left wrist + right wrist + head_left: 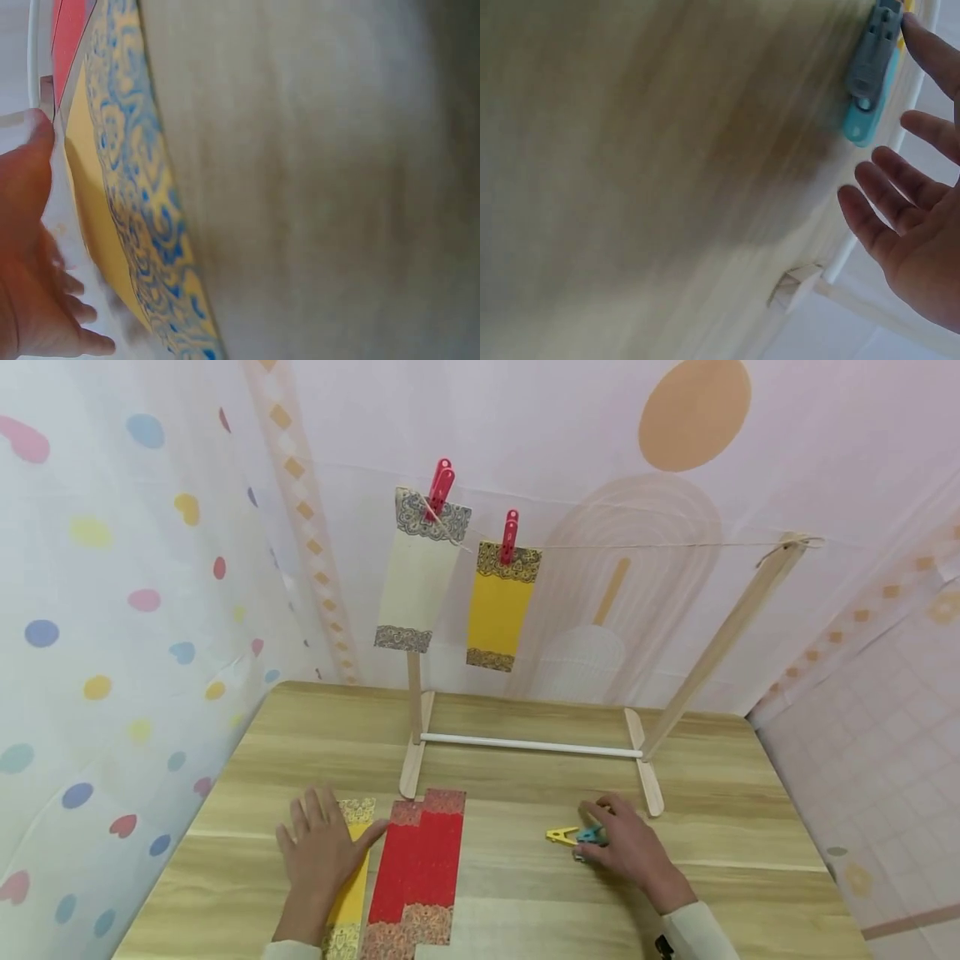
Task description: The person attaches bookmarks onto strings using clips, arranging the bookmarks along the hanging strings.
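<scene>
Fingers spread, my left hand [318, 847] is over a yellow paper strip [347, 906] with patterned ends; whether the palm touches it I cannot tell. Its thumb points toward overlapping red strips [416, 868] with patterned ends. My right hand [630, 847] is at a small group of clothespins, one yellow [559, 835] and one teal [589, 836]. A grey clothespin [871, 64] lies against the teal one in the right wrist view. There the thumb tip comes up to the grey clothespin, while the other fingers are loosely extended, apart from it.
Behind the hands stands a wooden frame with a right post [720, 647], a white rod [532, 746] and a string [637, 545]. Red clothespins [509, 537] hold a cream strip [420, 581] and a yellow strip [501, 610] there. Patterned curtains surround the wooden table [517, 877].
</scene>
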Available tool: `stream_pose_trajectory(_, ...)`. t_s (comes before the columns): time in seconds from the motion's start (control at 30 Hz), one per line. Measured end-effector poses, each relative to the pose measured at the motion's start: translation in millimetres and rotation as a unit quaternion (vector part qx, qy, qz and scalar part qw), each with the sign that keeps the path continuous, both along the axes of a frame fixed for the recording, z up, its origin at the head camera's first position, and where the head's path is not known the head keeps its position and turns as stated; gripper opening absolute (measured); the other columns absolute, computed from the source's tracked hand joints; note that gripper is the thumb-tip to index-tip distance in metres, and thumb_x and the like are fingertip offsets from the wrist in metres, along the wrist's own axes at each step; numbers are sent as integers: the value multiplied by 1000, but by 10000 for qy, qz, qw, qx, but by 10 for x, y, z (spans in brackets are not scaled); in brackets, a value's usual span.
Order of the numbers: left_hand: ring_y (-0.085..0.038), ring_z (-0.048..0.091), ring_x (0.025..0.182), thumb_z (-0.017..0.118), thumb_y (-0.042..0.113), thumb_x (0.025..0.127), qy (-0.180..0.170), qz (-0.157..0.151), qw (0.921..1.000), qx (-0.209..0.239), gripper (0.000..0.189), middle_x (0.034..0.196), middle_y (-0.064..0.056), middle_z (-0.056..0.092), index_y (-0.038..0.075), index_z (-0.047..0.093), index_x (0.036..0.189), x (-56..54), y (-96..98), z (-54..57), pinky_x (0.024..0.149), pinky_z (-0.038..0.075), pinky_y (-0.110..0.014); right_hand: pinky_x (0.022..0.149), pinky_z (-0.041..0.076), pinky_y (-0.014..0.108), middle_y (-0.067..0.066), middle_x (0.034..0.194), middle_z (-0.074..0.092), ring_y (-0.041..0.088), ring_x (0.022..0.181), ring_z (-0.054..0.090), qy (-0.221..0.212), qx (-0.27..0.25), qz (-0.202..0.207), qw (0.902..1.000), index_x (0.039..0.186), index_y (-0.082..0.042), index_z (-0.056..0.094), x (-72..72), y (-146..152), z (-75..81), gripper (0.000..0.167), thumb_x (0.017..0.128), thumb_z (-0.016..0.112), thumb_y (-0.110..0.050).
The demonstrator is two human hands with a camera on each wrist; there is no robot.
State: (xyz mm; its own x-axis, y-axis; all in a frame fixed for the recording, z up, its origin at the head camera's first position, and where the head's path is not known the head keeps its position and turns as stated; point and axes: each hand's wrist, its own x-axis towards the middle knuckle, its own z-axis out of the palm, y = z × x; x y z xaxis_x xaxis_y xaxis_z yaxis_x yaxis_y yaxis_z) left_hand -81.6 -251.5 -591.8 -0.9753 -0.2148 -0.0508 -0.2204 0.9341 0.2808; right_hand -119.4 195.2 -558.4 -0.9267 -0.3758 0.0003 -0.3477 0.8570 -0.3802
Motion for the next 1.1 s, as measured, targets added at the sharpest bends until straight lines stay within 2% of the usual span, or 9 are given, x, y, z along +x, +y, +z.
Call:
stream_pose_trajectory(0.13,-64,10,141,50,70,94,-278,-64,9996,-6,109,154,-45,15,-21,24,148,4,-4,38,108,12,-78,82,53,42,10,117,60,23,102,59,-329,-160,-178,9992,125,-4,70,5,-1,-31,50,87,81,-33)
stream_pose_trajectory(0.27,-63,24,136,57,63,95,-80,-127,9999,-4,97,146,-45,27,-18,34,145,13,22,52,104,26,-73,81,53,41,7,108,61,19,96,58,-361,-318,-340,9983,117,-3,73,8,2,-52,35,89,79,-24)
stream_pose_trajectory(0.37,-59,40,118,63,58,94,264,-137,9994,-179,89,130,-43,39,-14,42,141,11,29,50,90,38,-66,81,53,42,8,106,62,21,95,60,-336,-358,-484,9976,113,-2,74,12,17,-57,31,90,78,-22)
stream_pose_trajectory(0.43,-53,46,101,65,57,93,379,-139,9987,-299,84,115,-39,45,-11,47,140,0,28,49,78,41,-58,77,53,41,8,105,62,20,91,59,-305,-259,-622,9973,111,-1,74,22,29,-59,32,90,78,-25)
stream_pose_trajectory(0.53,-43,43,82,67,53,93,377,-155,9986,-323,80,95,-30,44,-8,49,140,-26,32,67,66,37,-48,71,52,37,7,99,59,17,83,57,-385,-238,-833,9955,110,0,72,33,45,-66,35,89,78,-27)
stream_pose_trajectory(0.63,-36,38,73,71,48,92,352,-133,9990,-241,78,82,-22,39,-9,50,140,-53,52,96,60,33,-42,66,50,34,5,95,57,15,78,54,-438,-392,-980,9935,110,1,71,29,52,-78,35,88,79,-26)
stream_pose_trajectory(0.77,-38,42,70,80,39,87,652,-39,9979,-31,78,79,-25,42,-16,51,135,-74,81,110,58,36,-43,66,50,33,6,96,59,14,77,56,-396,-657,-1011,9919,107,-1,71,15,61,-111,27,85,82,-14)
stream_pose_trajectory(0.9,-47,49,72,87,34,80,1098,56,9939,-7,76,84,-34,50,-22,55,121,-82,99,86,57,42,-49,66,52,31,6,96,59,13,77,60,-420,-803,-967,9912,106,0,71,2,69,-120,26,82,81,-1)
stream_pose_trajectory(1.1,-47,49,69,90,33,76,1201,114,9927,56,59,83,-36,52,-15,59,90,-97,120,70,55,41,-48,64,53,29,5,93,59,14,76,63,-451,-891,-912,9908,104,1,71,-3,84,-94,24,82,80,3)
